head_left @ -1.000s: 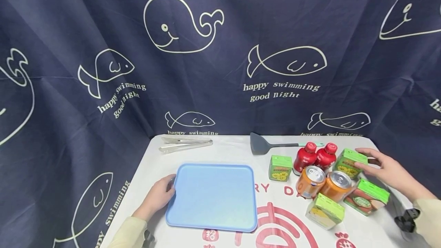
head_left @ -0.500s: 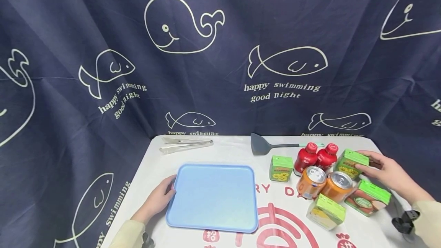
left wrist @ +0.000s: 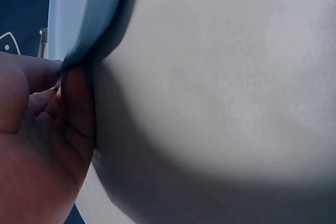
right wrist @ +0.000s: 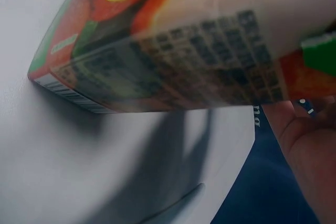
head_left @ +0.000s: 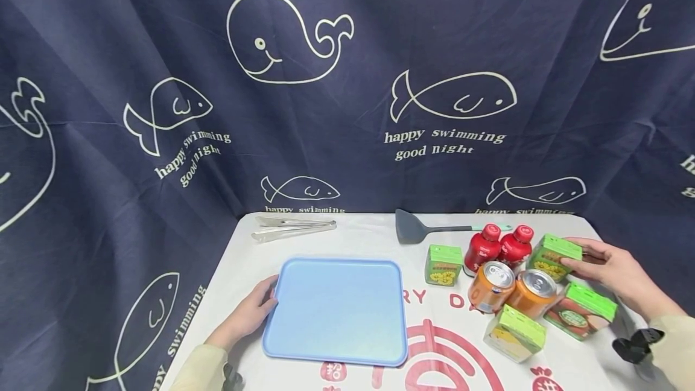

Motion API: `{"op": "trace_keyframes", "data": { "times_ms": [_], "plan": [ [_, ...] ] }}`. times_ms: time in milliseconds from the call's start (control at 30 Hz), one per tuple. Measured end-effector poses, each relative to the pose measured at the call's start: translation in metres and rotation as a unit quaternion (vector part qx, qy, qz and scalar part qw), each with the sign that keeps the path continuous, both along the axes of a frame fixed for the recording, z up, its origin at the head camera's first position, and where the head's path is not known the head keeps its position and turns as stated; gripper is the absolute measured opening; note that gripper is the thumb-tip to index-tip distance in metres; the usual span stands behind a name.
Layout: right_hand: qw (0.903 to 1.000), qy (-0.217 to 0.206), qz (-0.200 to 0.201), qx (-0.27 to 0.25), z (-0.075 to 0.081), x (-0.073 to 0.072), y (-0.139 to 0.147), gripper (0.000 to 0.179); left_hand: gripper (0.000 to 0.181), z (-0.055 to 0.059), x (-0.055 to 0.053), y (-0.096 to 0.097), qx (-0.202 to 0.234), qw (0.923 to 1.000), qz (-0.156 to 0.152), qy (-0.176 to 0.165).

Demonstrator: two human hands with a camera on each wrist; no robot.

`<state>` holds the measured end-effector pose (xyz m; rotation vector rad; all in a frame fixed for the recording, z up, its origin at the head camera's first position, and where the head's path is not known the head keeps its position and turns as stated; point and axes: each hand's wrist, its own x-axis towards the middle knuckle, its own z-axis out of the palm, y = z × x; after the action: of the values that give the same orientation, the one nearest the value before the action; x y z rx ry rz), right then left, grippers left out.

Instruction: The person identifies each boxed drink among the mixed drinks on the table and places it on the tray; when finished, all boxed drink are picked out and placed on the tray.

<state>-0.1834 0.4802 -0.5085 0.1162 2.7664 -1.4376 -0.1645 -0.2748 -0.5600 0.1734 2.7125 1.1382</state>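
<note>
My left hand (head_left: 248, 314) pinches the left rim of the light blue tray (head_left: 333, 312); in the left wrist view the thumb and fingers (left wrist: 76, 100) meet at the tray edge (left wrist: 86, 19). At the right, my right hand (head_left: 616, 270) grips a green juice carton (head_left: 551, 258) with yellow flowers, thumb at its near side and fingers behind it. Close below that hand lies a carton with a brown-red picture (head_left: 580, 312). In the right wrist view this carton (right wrist: 173, 61) hides most of the right hand (right wrist: 310, 150).
Beside the gripped carton stand two red bottles (head_left: 482, 249) and two orange cans (head_left: 491, 287). A yellow-green carton (head_left: 514, 333) is in front of them, another green carton (head_left: 443, 265) to their left. A spatula (head_left: 412, 228) and metal tongs (head_left: 293, 228) lie along the table's back.
The right hand's thumb and fingers have closed in on the green carton. The left hand and the tray are about where they were.
</note>
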Motion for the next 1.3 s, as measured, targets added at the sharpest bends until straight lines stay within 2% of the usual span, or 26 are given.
{"op": "trace_keyframes", "data": {
  "times_ms": [200,400,633,900,1300],
  "plan": [
    [1.0000,-0.002,-0.009,-0.001,0.001,0.001,-0.001,0.070,0.056,0.002,0.000,0.001,0.007,0.9999,0.000,-0.009],
    [0.9997,0.012,-0.015,0.015,0.001,0.001,0.001,0.067,0.056,0.002,-0.002,0.000,0.002,0.9999,-0.007,-0.009],
    [0.9992,0.034,-0.019,0.011,0.005,0.005,0.005,0.060,0.056,0.002,-0.002,0.000,0.011,0.9999,-0.009,-0.007],
    [0.9966,0.065,-0.020,-0.047,0.024,0.009,0.007,0.040,0.056,-0.001,-0.003,-0.004,0.024,0.9995,-0.015,-0.011],
    [0.9936,0.091,-0.025,-0.063,0.064,0.012,0.003,0.045,0.055,0.005,-0.002,-0.003,0.045,0.9988,-0.020,-0.005]
  ]
}}
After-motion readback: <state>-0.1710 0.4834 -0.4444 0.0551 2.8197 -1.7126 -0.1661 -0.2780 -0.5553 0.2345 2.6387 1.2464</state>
